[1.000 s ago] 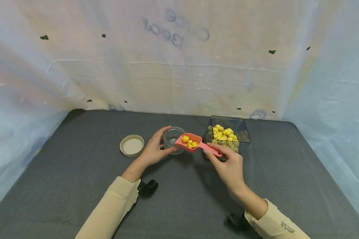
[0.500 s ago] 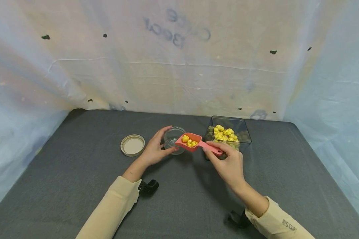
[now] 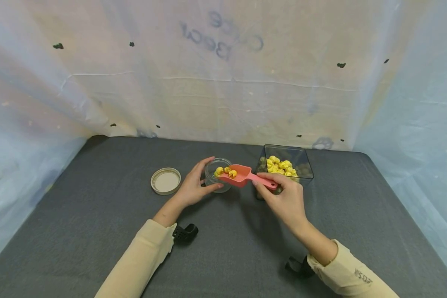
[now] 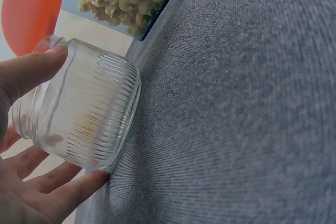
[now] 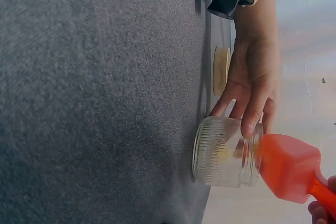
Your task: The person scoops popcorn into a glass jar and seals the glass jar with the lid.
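Observation:
My left hand [image 3: 191, 188] holds a clear glass jar [image 4: 100, 108] from its left side, thumb near the rim and fingers around the far side. The ribbed base sits on the grey cloth. In the head view my right hand [image 3: 288, 203] pinches the handle of a pink-red scoop [image 3: 243, 175] between thumb and fingers. The scoop tilts down to the left, its lip over the jar's mouth. Several yellow popcorn pieces [image 3: 219, 171] are at the lip and over the opening. Through the glass in the right wrist view, a yellowish blur [image 5: 227, 153] shows inside the jar.
Behind my right hand stands a dark transparent square container [image 3: 303, 163] partly filled with yellow popcorn [image 3: 281, 166]. A round cream lid [image 3: 165, 181] lies left of my left hand. Pale plastic sheeting [image 3: 223, 103] hangs along the back of the grey cloth-covered table [image 3: 223, 256].
The scoop has tipped toward the jar, its handle end rising slightly. Popcorn has slid from the middle of the scoop to its lip and over the jar. My left hand keeps its place.

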Demonstrator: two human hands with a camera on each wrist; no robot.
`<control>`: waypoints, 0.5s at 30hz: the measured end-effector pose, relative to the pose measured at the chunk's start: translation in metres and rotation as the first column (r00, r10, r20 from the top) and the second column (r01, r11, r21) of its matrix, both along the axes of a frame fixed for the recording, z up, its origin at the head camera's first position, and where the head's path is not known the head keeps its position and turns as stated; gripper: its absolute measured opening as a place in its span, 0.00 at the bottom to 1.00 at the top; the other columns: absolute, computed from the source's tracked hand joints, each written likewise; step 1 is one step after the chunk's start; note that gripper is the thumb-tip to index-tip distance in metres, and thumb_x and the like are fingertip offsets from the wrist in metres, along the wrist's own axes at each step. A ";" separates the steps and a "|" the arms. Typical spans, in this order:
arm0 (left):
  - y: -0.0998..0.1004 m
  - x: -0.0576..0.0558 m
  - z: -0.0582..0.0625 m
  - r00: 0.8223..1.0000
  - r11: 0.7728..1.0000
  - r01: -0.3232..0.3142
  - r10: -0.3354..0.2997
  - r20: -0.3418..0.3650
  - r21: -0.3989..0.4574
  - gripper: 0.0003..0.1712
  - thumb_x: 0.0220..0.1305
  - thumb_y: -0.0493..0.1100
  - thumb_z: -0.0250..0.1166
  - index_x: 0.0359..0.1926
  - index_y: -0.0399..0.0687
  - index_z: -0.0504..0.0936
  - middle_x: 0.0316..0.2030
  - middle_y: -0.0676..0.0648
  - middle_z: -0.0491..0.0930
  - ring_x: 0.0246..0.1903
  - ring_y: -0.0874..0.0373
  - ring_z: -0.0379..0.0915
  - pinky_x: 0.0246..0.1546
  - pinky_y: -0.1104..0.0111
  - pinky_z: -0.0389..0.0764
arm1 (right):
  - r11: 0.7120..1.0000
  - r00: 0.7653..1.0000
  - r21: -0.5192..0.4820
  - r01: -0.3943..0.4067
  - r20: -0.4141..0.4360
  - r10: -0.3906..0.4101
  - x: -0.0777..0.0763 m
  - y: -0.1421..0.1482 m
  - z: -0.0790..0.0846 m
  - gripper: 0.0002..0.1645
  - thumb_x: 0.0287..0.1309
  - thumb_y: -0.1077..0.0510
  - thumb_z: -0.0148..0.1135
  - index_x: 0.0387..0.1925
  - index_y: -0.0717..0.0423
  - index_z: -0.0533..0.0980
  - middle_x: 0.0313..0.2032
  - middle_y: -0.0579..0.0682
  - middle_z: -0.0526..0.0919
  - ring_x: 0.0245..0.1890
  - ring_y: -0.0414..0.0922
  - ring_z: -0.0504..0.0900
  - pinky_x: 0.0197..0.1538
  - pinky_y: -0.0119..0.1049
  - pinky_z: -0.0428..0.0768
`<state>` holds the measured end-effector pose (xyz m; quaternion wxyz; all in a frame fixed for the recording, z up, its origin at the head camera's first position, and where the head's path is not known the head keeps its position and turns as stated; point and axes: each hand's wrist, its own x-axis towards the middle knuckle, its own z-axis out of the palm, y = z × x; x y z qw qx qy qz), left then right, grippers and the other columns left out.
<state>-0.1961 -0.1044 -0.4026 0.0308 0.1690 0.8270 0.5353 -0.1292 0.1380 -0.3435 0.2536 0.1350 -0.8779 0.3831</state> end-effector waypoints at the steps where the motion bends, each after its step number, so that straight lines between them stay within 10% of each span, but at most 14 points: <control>1: 0.000 0.000 0.000 1.000 1.000 0.000 0.000 -0.001 0.000 0.49 0.56 0.40 0.72 0.73 0.51 0.55 0.70 0.39 0.55 0.68 0.36 0.56 0.58 0.48 0.72 | 1.000 1.000 0.003 0.000 0.001 0.000 0.000 0.000 0.000 0.15 0.47 0.57 0.75 0.40 0.55 0.85 0.29 0.48 0.85 0.20 0.38 0.68 0.20 0.29 0.62; 15: -0.001 0.001 0.000 1.000 1.000 0.005 -0.005 -0.016 0.007 0.48 0.56 0.41 0.72 0.73 0.51 0.55 0.69 0.38 0.56 0.68 0.36 0.56 0.57 0.47 0.73 | 1.000 1.000 0.005 -0.003 -0.012 0.003 0.001 0.004 0.001 0.15 0.47 0.58 0.75 0.39 0.57 0.85 0.29 0.50 0.85 0.20 0.37 0.67 0.20 0.29 0.61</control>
